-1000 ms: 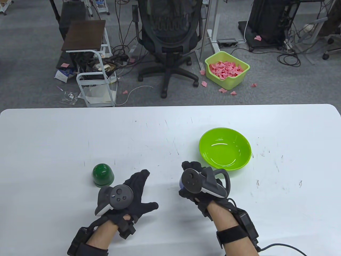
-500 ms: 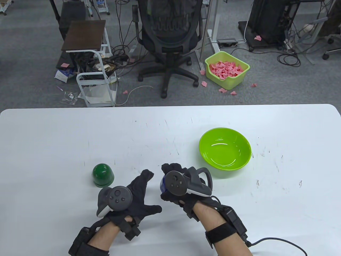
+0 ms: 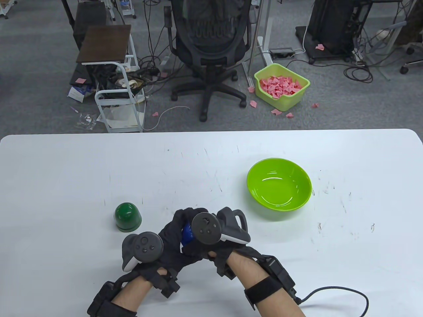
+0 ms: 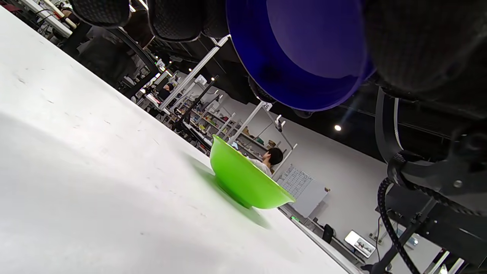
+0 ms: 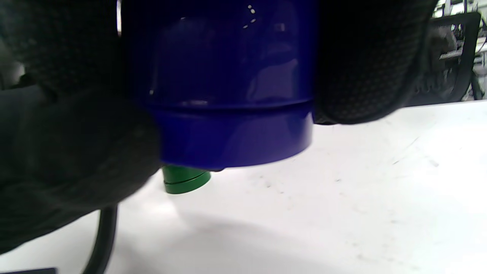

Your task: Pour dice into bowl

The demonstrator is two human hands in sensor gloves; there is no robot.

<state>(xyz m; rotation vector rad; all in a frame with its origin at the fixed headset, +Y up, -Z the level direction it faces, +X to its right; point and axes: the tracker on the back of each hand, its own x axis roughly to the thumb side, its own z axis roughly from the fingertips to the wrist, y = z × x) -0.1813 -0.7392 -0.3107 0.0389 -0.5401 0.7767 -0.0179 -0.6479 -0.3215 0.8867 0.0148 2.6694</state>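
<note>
A blue dice cup (image 3: pixel 187 235) is held a little above the table between my two hands. My right hand (image 3: pixel 198 244) grips it from above. My left hand (image 3: pixel 172 236) lies against its left side, fingers (image 4: pixel 102 9) at the rim. In the left wrist view the cup (image 4: pixel 304 57) shows its open mouth; no dice are visible. In the right wrist view the cup (image 5: pixel 228 95) fills the top. The lime green bowl (image 3: pixel 279 188) stands empty to the right, also seen in the left wrist view (image 4: pixel 243 179).
A dark green domed cup (image 3: pixel 128 217) stands mouth down on the white table (image 3: pixel 66 171), just left of my left hand; its base shows in the right wrist view (image 5: pixel 186 182). A black cable (image 3: pixel 343 292) trails from my right wrist.
My right hand has carried the blue cup leftwards, away from the bowl, until it meets my left hand. My left hand has stayed in place and now touches the cup.
</note>
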